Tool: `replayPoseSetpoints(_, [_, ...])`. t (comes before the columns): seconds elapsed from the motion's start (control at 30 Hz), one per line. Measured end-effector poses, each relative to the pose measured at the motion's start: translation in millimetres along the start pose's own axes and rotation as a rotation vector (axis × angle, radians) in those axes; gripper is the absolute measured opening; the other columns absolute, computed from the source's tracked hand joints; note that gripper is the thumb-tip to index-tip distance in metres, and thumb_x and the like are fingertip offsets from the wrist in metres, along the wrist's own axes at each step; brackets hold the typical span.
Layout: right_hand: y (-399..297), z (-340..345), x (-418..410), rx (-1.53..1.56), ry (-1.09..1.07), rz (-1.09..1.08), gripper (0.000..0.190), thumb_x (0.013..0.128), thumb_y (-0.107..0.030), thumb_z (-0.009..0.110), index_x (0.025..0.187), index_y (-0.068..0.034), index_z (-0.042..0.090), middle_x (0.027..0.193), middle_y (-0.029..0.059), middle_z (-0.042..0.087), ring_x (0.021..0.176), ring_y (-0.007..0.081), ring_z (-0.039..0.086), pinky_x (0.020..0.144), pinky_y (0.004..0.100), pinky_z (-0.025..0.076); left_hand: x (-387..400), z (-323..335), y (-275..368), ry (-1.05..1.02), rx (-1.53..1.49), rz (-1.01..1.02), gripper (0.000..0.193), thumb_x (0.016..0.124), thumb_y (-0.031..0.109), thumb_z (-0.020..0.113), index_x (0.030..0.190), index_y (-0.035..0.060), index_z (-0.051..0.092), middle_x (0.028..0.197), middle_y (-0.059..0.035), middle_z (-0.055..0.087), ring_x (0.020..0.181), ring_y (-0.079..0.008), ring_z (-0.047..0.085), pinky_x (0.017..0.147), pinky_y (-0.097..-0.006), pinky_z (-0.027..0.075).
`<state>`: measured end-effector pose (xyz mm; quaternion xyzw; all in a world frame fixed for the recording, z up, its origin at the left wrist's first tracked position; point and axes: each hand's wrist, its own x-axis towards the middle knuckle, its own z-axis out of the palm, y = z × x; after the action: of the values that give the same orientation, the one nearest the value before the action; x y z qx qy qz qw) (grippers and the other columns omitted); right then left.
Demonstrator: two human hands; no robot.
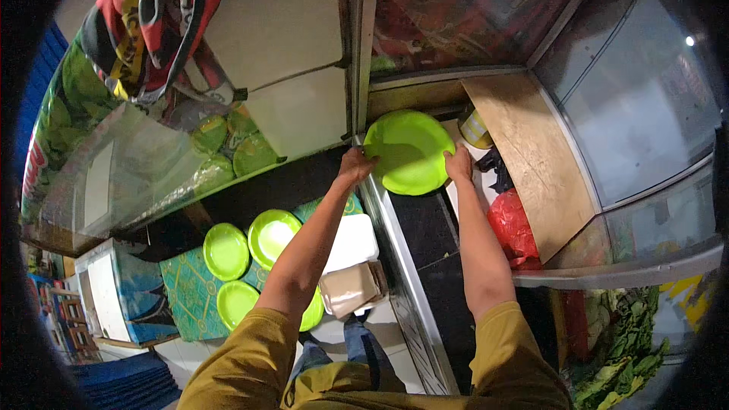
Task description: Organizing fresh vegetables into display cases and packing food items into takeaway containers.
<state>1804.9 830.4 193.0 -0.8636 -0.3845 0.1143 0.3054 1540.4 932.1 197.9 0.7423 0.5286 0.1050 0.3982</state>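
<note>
Both of my hands hold a bright green plastic plate [413, 151] out in front of me, above the dark part of a metal-edged counter. My left hand [357, 165] grips its left rim, and my right hand [459, 163] grips the right rim; whether it is one plate or a stack, I cannot tell. Lower left, on a green patterned cover [188, 290], lie several more green plates, among them one [226, 250] at the far left and another [274, 236] beside my left forearm, which partly hides the group.
White foam boxes [352, 242] and brown paper sheets [348, 290] lie left of the metal edge [413, 273]. Right of the held plate are a tin can [476, 128], a red plastic bag [512, 228] and a wooden board [535, 159]. Leafy greens [621, 347] are lower right; a cloth [165, 23] hangs upper left.
</note>
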Motion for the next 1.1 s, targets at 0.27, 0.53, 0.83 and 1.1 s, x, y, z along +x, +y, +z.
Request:
replayPoseSetpoints(0.27, [1, -23, -87, 0.023, 0.143, -0.154, 0.04, 0.079, -0.014, 0.075, 0.113, 0.003, 0.06, 0.101, 0.0206, 0.065, 0.093, 0.0336, 0.063, 0.085, 0.0406, 0.049, -117, -7, -12, 0.222, -0.143, 0.123, 0.034, 0.078, 0.024, 0.069, 0.1, -0.0009, 0.064, 0.087, -0.0199, 0.067, 0.086, -0.0366, 0.065, 0.08, -0.0424, 0.052])
replayPoseSetpoints(0.53, [-83, -2, -237, 0.398, -0.161, -0.066, 0.02, 0.087, -0.013, 0.066, 0.102, -0.001, 0.066, 0.082, 0.0121, 0.067, 0.074, 0.0215, 0.065, 0.07, 0.0341, 0.051, -256, -65, -90, 0.361, -0.566, 0.013, 0.013, 0.087, 0.012, 0.062, 0.084, -0.0011, 0.063, 0.068, -0.0051, 0.062, 0.062, -0.0108, 0.056, 0.061, -0.0267, 0.046])
replayPoseSetpoints(0.83, [-186, 82, -389, 0.427, -0.547, -0.254, 0.017, 0.088, -0.012, 0.065, 0.102, -0.002, 0.066, 0.071, 0.0066, 0.063, 0.065, 0.0159, 0.061, 0.065, 0.0309, 0.05, -436, -100, -259, 0.62, -0.792, -0.43, 0.011, 0.089, 0.012, 0.061, 0.086, 0.0014, 0.062, 0.069, -0.001, 0.058, 0.062, -0.0088, 0.055, 0.058, -0.0241, 0.044])
replayPoseSetpoints(1.1, [-261, 190, -496, 0.289, -0.773, -0.424, 0.017, 0.086, -0.01, 0.064, 0.1, 0.0, 0.066, 0.069, 0.0086, 0.063, 0.064, 0.0184, 0.061, 0.065, 0.0317, 0.05, -540, -127, -368, 0.813, -0.89, -0.614, 0.009, 0.088, 0.01, 0.061, 0.086, 0.0013, 0.061, 0.068, 0.0003, 0.056, 0.061, -0.0079, 0.053, 0.057, -0.0232, 0.043])
